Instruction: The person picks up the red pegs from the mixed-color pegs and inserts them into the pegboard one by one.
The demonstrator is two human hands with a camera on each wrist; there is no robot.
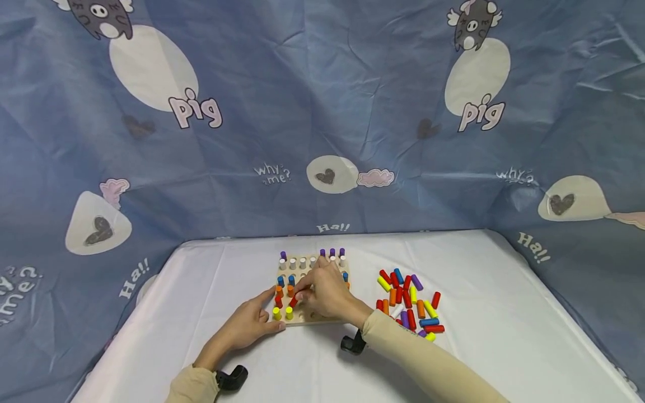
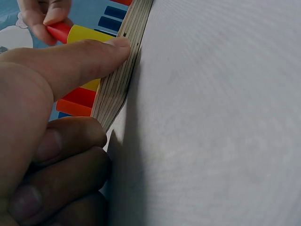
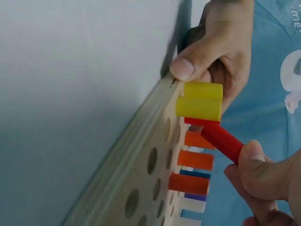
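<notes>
My right hand [image 1: 327,291] pinches a red peg [image 3: 222,141] between thumb and fingertips. The peg is tilted, its free end close to the two yellow pegs [image 3: 200,108] at the near left of a wooden pegboard [image 1: 307,322]. My left hand [image 1: 249,322] grips the board's near left corner, thumb [image 2: 94,61] on the front edge, index finger along the left side. Upright pegs stand in rows by colour: purple [image 1: 283,256], white [image 1: 293,263], blue, orange, red [image 1: 278,301] and yellow. My right hand hides part of the board's middle.
Right of the board lies a loose pile of pegs [image 1: 420,308] in red, yellow, orange, blue, purple and white. A white cloth [image 1: 151,313] covers the table. Behind it hangs a blue printed curtain [image 1: 282,134].
</notes>
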